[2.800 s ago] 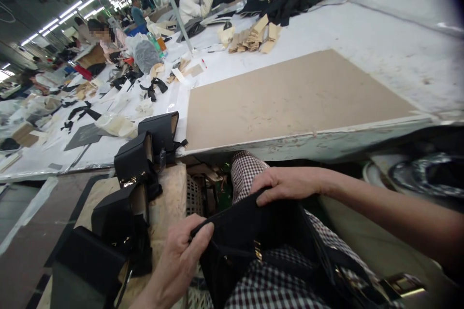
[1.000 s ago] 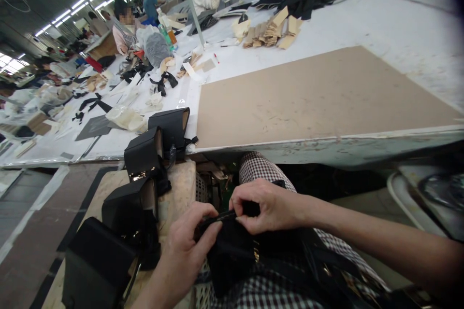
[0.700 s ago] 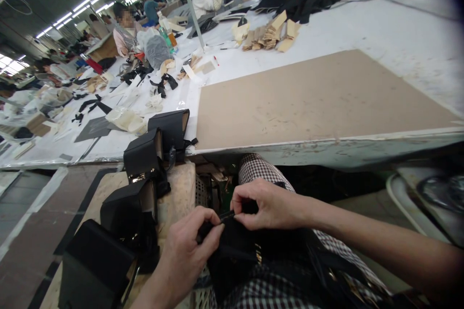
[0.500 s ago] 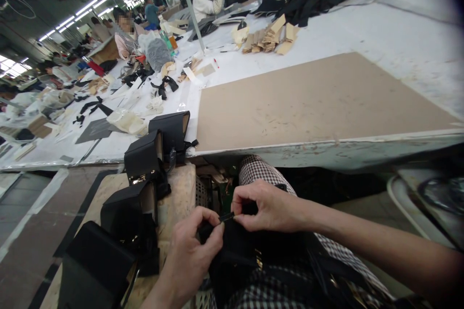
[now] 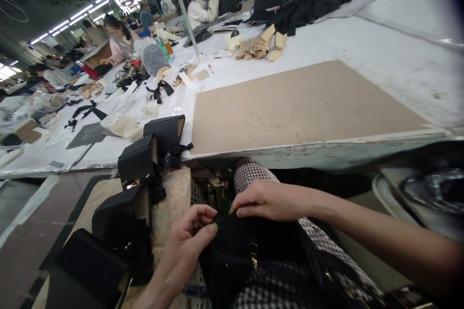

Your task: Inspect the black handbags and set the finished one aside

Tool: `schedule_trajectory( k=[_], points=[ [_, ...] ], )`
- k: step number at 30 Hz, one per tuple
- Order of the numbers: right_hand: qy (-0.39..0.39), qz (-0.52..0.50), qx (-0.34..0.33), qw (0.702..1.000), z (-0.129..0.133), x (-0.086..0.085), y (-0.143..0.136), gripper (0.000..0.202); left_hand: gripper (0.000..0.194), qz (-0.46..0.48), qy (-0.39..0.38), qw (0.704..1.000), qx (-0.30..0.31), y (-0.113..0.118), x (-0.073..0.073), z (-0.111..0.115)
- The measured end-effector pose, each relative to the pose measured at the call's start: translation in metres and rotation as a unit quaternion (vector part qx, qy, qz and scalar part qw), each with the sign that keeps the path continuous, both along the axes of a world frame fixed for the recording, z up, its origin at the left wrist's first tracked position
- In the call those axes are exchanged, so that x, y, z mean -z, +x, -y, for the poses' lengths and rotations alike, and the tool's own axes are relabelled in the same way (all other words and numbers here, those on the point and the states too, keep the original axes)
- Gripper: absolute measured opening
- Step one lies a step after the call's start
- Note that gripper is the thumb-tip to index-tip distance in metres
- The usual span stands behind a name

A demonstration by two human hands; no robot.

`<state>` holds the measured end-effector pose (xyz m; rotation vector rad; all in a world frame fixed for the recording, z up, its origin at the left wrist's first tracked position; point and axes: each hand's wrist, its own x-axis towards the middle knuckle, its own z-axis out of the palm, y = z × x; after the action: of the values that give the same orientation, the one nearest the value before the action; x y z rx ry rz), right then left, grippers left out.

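Observation:
A black bag (image 5: 235,251) with gold metal fittings rests on my lap, over checked cloth. My right hand (image 5: 268,200) pinches its upper edge between thumb and fingers. Just to the left, my left hand (image 5: 192,236) has its thumb and index finger around the same dark edge, with a small gap between the fingertips; the other fingers curl in. Black straps (image 5: 326,270) with gold pieces lie across my lap at the right. What lies beneath the right fingers is hidden.
Several black boxy bags stand in a row at my left, one black bag (image 5: 134,159) among them, partly on a worn board (image 5: 170,203). Ahead, a brown sheet (image 5: 290,106) covers part of the white table (image 5: 384,53). Scraps and tan pieces (image 5: 261,46) lie farther back. Co-workers sit beyond.
The thin black strip stretched between my fingertips has dropped from sight. My right fingers have flattened onto the bag's edge, and my left fingers have loosened slightly. The view has shifted a little.

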<state>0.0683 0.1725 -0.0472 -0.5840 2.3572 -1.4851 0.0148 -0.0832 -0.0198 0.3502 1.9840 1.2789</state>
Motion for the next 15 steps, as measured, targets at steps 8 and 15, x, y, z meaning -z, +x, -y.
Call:
schedule_trajectory(
  k=[8, 15],
  points=[
    [0.045, 0.013, 0.035, 0.998, 0.003, 0.008, -0.002, 0.014, 0.028, -0.06, -0.065, 0.993, 0.082, -0.009, -0.004, 0.002],
    [0.028, 0.018, 0.026, 0.999, 0.004, 0.005, 0.005, 0.023, 0.02, -0.164, -0.047, 0.973, 0.155, -0.018, -0.014, -0.012]
  ],
)
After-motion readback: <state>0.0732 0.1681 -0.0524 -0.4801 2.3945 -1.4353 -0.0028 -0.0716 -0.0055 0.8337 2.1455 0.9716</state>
